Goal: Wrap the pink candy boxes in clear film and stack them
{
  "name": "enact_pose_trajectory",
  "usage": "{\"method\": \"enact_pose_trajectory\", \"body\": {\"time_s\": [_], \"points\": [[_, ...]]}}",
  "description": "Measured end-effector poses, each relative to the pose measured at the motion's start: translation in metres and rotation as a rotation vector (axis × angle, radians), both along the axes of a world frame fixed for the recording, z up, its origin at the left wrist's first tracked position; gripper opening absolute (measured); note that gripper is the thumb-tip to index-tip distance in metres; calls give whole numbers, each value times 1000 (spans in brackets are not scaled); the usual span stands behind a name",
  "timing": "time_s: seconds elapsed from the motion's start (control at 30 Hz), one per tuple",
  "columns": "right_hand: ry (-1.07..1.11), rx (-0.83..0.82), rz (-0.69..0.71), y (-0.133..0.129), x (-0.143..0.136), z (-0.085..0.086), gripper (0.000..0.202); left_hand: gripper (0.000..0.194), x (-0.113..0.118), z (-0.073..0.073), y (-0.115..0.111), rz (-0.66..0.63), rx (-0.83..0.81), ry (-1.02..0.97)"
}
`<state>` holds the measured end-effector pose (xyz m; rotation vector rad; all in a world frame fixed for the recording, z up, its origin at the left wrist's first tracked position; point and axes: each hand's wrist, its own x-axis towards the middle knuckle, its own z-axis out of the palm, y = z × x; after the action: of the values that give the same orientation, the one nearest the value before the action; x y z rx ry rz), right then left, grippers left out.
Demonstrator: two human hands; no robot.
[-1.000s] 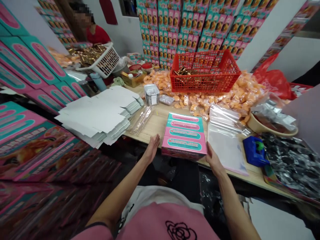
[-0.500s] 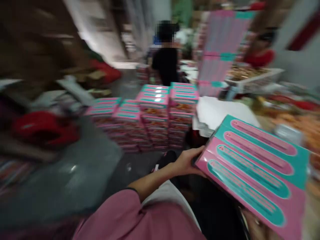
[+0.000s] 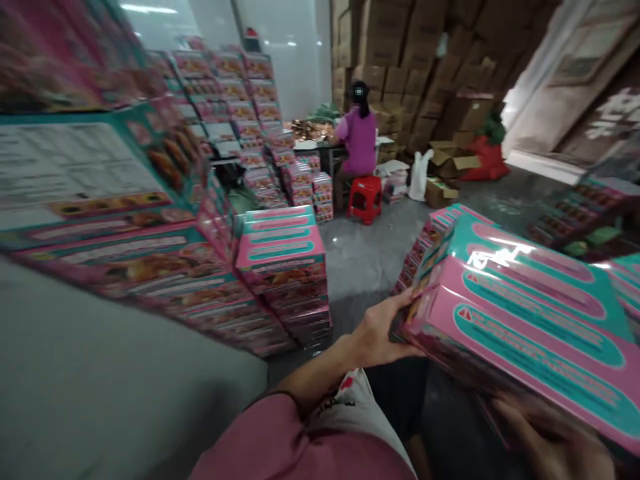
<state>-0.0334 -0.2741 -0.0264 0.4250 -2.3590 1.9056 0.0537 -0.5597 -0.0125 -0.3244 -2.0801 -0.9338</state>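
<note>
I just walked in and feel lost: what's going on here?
A person holds up a pink-and-teal pack: the left hand grips one end, and the right hand, in shadow, is low at its near side. A stack of similar boxes stands to the left. Farther back, a co-worker sits on a red stool.

Ahead of me lies a smooth grey floor, glinting in places. At my left a column of pink-and-teal boxes stands on it, and farther off it carries shorter stacks of similar boxes, just left of a red stool. To the stool's right I see a white plastic bag, an open cardboard box and a red sack resting there.
</note>
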Motion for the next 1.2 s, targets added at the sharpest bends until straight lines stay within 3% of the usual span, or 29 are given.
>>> {"method": "enact_pose_trajectory", "body": {"time_s": [0.1,0.2,0.33,0.4,0.5,0.57,0.7,0.9,1.0,1.1,1.2], "points": [[14,17,217,-93,-24,23,40,80,43,26,-51,338,-40,86],[67,-38,538,-198,-29,53,41,65,86,38,-98,827,-120,125],[157,-20,873,-317,-17,81,46,60,127,32,-145,1401,-190,188],[158,-41,959,-360,-10,83,49,68,137,26,-160,1582,-154,201],[111,-133,1066,-403,-4,77,57,93,145,19,-176,1754,-31,176],[94,-181,1127,-419,-3,71,61,105,148,14,-184,1777,79,160],[62,-179,1223,-426,-4,64,69,110,147,3,-193,1670,226,150],[119,-146,1229,-425,-3,61,81,98,145,-1,-197,1727,140,149],[118,-184,1293,-425,0,62,106,97,152,0,-195,1730,54,139],[140,-128,1192,-407,-5,53,135,99,149,-7,-181,1694,-88,199],[135,94,1051,-360,-25,25,136,94,119,-20,-147,1428,-180,339]]}}
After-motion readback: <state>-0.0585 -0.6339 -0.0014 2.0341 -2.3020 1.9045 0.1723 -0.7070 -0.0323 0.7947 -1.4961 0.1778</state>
